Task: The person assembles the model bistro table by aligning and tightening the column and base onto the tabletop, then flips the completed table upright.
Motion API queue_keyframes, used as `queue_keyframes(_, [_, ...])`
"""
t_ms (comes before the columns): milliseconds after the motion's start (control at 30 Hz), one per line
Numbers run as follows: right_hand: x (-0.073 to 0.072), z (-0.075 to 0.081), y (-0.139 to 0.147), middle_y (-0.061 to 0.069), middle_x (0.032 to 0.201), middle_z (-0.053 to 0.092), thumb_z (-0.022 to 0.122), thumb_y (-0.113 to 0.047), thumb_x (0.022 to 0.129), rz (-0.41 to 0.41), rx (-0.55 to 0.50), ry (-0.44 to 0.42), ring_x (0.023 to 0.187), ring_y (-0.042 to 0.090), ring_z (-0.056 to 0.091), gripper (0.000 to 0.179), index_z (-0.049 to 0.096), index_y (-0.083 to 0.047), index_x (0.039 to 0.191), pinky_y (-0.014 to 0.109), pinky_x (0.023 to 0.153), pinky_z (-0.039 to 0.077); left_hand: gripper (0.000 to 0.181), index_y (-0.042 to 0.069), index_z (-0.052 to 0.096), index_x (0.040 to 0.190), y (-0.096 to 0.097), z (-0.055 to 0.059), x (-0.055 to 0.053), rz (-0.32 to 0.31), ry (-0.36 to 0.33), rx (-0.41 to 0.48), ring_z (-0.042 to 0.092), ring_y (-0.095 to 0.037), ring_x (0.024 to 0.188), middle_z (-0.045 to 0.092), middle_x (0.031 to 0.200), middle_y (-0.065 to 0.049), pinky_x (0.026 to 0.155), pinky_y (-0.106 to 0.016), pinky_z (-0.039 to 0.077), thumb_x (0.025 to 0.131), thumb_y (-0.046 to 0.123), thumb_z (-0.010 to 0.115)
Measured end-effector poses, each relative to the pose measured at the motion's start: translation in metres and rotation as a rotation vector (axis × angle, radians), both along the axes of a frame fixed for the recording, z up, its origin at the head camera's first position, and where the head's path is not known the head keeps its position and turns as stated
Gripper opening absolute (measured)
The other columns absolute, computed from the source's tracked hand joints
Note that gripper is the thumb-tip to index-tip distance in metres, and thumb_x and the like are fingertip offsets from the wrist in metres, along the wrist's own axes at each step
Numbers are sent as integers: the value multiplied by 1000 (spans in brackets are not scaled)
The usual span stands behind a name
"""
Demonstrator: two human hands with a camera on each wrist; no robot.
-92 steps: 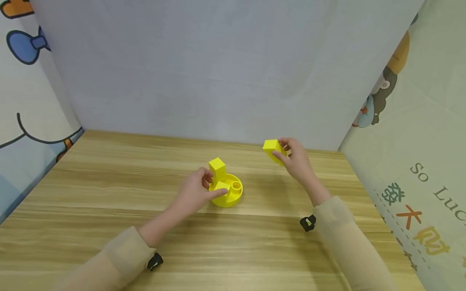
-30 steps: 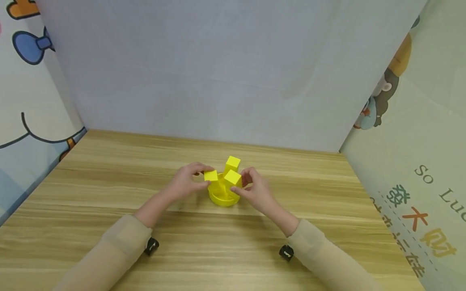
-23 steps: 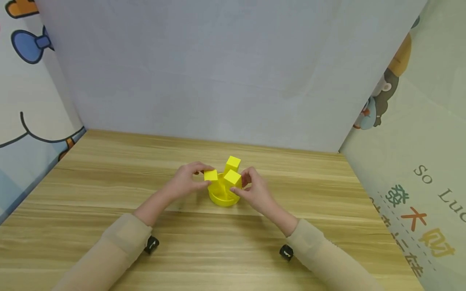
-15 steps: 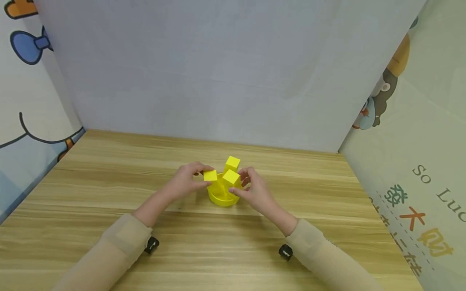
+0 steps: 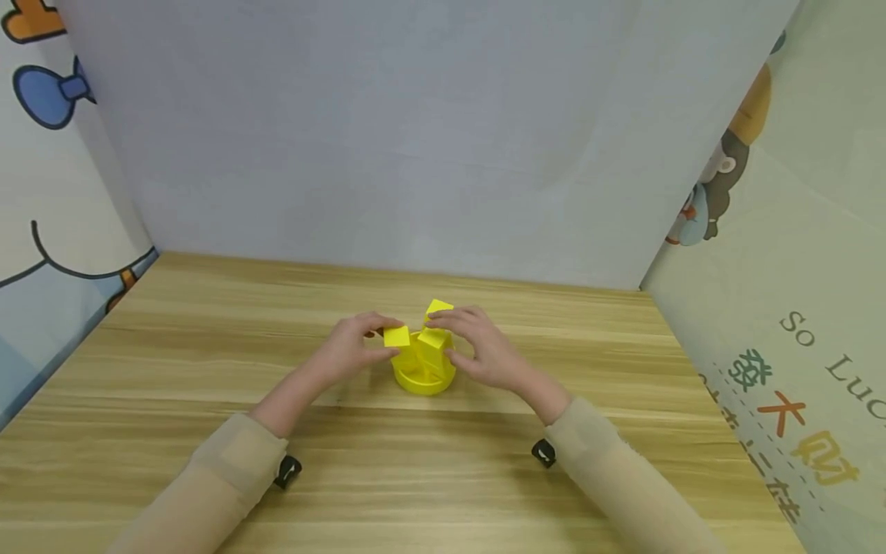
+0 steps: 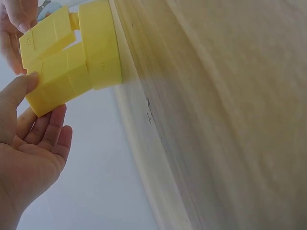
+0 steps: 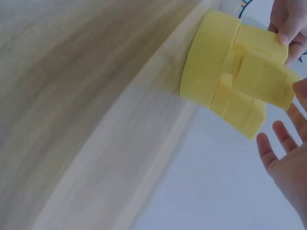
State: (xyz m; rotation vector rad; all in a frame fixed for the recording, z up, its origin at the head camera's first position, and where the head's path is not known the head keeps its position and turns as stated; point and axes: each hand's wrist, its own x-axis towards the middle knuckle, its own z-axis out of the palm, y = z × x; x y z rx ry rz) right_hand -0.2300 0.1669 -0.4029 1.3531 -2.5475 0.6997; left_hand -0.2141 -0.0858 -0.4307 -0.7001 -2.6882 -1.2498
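A round yellow dish (image 5: 424,386) stands on the wooden table, with three yellow blocks rising from it. My left hand (image 5: 346,348) pinches the left block (image 5: 397,336) near its top between thumb and fingers. Around the upper end of the front right block (image 5: 434,350) is my right hand (image 5: 493,352), thumb on its near right side and fingers across its top. Those fingers partly cover the back block (image 5: 438,307). In the right wrist view, the front block (image 7: 265,79) leans out from the dish wall (image 7: 208,57), and the lower fingers of the right hand (image 7: 292,163) are spread.
A plain pale cloth (image 5: 388,154) hangs behind the table (image 5: 415,477). Printed cloths stand at the left (image 5: 62,185) and right (image 5: 796,269). A small black device is at each wrist, the left one (image 5: 287,471) and the right one (image 5: 544,453).
The right hand carried a block from the right to the dish. Since half a second ago its fingers have shifted over the front block's top, and that block has turned. The left hand keeps its pinch.
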Motion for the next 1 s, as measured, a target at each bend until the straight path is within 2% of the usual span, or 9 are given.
queue_keyframes(200, [-4, 1, 0, 5, 137, 54, 58, -4, 89, 59, 81, 32, 118, 27, 47, 41, 58, -10, 129, 45, 100, 40, 41, 6, 62, 122, 0, -1, 0, 7, -32, -1, 58, -25, 101, 64, 116, -9, 91, -44, 49, 84, 18, 72])
queue_keyframes(367, [-5, 0, -1, 4, 134, 56, 60, -5, 90, 35, 108, 91, 113, 24, 49, 38, 60, -12, 127, 43, 97, 42, 41, 6, 62, 122, 0, -1, 0, 7, -35, 4, 58, -26, 102, 64, 117, -9, 91, -44, 48, 84, 18, 72])
queue_keyframes(500, [-4, 1, 0, 3, 132, 58, 62, -8, 90, 1, 120, 105, 111, 22, 50, 37, 61, -13, 127, 42, 96, 43, 40, 6, 63, 121, -1, -1, 0, 5, -18, 10, 58, -27, 101, 65, 115, -10, 89, -44, 49, 84, 17, 72])
queue_keyframes(600, [-3, 1, -1, 5, 128, 59, 63, -12, 90, -44, 125, 105, 112, 23, 51, 35, 61, -12, 125, 42, 97, 43, 41, 6, 62, 122, -1, 0, 1, 6, -15, 6, 58, -27, 101, 65, 116, -10, 89, -44, 49, 84, 17, 72])
queue_keyframes(733, [1, 1, -2, 8, 122, 61, 67, -18, 88, -144, 104, 84, 114, 25, 52, 33, 63, -8, 120, 42, 101, 42, 41, 7, 62, 122, -1, 0, 1, 19, -32, 1, 58, -26, 102, 64, 117, -9, 91, -43, 49, 84, 18, 72])
queue_keyframes(900, [5, -2, -2, 11, 116, 60, 71, -21, 85, -270, 43, 6, 111, 26, 53, 33, 63, -3, 112, 38, 98, 46, 41, 6, 62, 122, -1, 2, 3, 23, -39, 8, 58, -28, 103, 64, 117, -11, 91, -45, 49, 84, 17, 72])
queue_keyframes(1000, [8, -4, -3, 10, 112, 60, 72, -22, 84, -316, 13, -31, 107, 25, 54, 35, 61, -2, 110, 37, 94, 48, 41, 6, 62, 123, -1, 3, 4, 23, -45, 4, 57, -29, 104, 64, 117, -11, 92, -46, 48, 84, 17, 72])
